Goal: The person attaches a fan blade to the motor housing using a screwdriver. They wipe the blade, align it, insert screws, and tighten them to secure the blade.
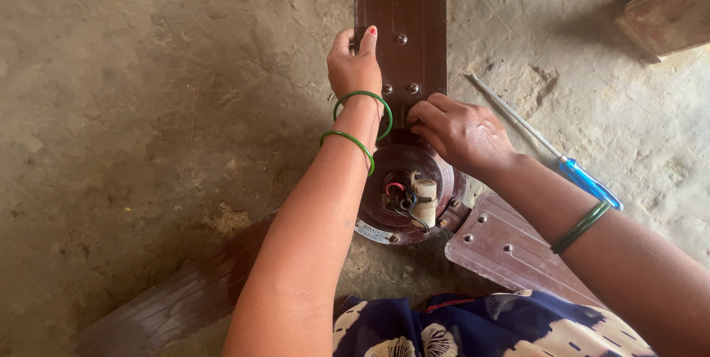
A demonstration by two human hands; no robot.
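The left hand [355, 65] is pressing flat, fingers open, on the fan blade [403, 2]. The right hand [458, 131] is pinching closed at the blade's root; keep the blade steady, as a judgement.

Both forearms are bare, with no sleeves in view. The left hand [356, 68] near the upper middle of the frame has a thumbnail painted red, and two thin green bangles [360, 124] circle its wrist. The right hand [460, 133] at centre right shows no nail paint from this angle; a pair of dark green bangles [582, 227] sits further up that forearm. Along the bottom edge lies a navy garment [473, 325] printed with cream flowers and a thin red line.
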